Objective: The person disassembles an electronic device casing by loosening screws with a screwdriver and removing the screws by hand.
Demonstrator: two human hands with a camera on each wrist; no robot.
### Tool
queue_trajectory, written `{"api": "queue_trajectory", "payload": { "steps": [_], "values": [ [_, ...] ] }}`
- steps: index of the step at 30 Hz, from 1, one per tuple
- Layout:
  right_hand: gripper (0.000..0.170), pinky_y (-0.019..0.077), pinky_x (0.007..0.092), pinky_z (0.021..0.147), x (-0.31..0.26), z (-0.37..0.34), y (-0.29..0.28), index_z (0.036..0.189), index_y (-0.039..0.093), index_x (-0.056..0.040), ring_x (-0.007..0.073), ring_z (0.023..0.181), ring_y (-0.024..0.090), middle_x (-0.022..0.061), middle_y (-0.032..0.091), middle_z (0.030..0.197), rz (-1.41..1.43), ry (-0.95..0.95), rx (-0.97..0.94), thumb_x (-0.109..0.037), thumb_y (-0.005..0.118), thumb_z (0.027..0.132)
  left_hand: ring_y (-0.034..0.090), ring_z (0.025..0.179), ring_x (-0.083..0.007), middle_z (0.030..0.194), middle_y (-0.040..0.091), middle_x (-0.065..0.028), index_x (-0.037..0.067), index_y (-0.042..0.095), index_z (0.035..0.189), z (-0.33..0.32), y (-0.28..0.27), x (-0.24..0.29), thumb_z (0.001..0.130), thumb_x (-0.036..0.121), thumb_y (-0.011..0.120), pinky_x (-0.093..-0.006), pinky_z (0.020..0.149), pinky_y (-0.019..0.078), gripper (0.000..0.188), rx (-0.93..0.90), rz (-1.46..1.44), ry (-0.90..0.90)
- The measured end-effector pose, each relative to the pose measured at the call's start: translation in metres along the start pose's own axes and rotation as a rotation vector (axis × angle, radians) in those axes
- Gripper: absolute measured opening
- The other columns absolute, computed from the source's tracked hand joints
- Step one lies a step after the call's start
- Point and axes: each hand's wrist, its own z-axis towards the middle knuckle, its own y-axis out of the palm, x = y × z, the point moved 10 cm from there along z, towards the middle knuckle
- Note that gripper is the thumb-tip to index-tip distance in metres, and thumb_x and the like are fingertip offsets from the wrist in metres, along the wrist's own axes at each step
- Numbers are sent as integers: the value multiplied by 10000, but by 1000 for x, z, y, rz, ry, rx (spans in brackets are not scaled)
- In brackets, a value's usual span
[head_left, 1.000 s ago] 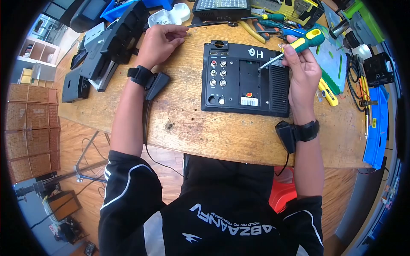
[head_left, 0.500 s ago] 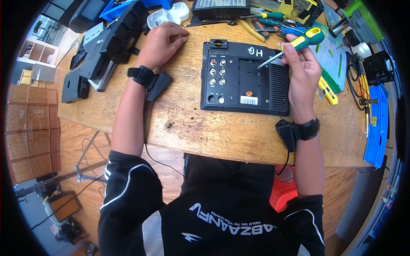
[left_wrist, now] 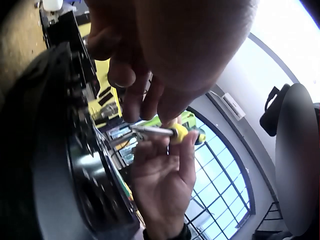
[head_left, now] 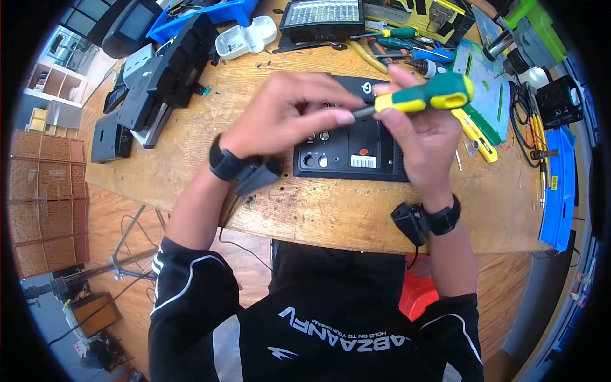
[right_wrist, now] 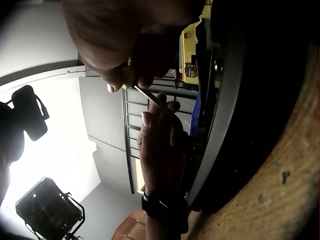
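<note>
A screwdriver (head_left: 423,99) with a green and yellow handle is held in my right hand (head_left: 423,140), the thumb and fingers pinching the front of the handle. Its metal shaft (left_wrist: 155,130) points left toward my left hand (head_left: 299,111). That hand reaches in with thumb and fingers apart, the fingertips right by the shaft's tip. Under both hands a black device panel (head_left: 347,169) with round sockets, a recess and a barcode label lies on the table; the hands hide much of its upper half. In the right wrist view the shaft (right_wrist: 152,98) overlaps the left hand (right_wrist: 162,142).
Pliers and other screwdrivers (head_left: 401,33) lie at the back right, near a yellow knife (head_left: 477,137). A white tray (head_left: 247,39) and a light panel (head_left: 323,16) stand at the back. Black cases (head_left: 159,76) fill the left; a blue bin (head_left: 560,191) edges the right.
My left hand has left the table at the left and come across to the screwdriver's tip. My right hand has lifted the screwdriver off the panel's recess and brought it left and closer.
</note>
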Motion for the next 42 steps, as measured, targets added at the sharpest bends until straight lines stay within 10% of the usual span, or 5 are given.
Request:
{"api": "queue_trajectory", "payload": {
  "steps": [10,19,42],
  "values": [
    [549,525,324,978,-6,11,-5,1446,520,47,196,1117,674,169,673,1268,32,-52,-113,-52,663,925,654,741,-62,924,768,-73,-16,758,994,-12,-3,-35,907,120,793,-207,602,484,165,124,-202,-272],
    [527,391,415,1149,26,21,-28,1311,665,-33,303,1334,547,154,628,1374,-695,-68,-104,-213,810,838,627,655,-18,938,775,-49,-29,718,1128,-12,-7,-54,947,101,747,-172,555,484,225,203,-286,-362],
    [449,451,411,1051,21,13,-13,1216,717,-50,319,1180,577,147,666,1219,-826,-43,-132,-193,794,798,727,963,-124,1029,765,-108,-50,674,1125,-12,-1,-55,944,73,742,-237,859,580,228,128,-81,-349]
  ]
}}
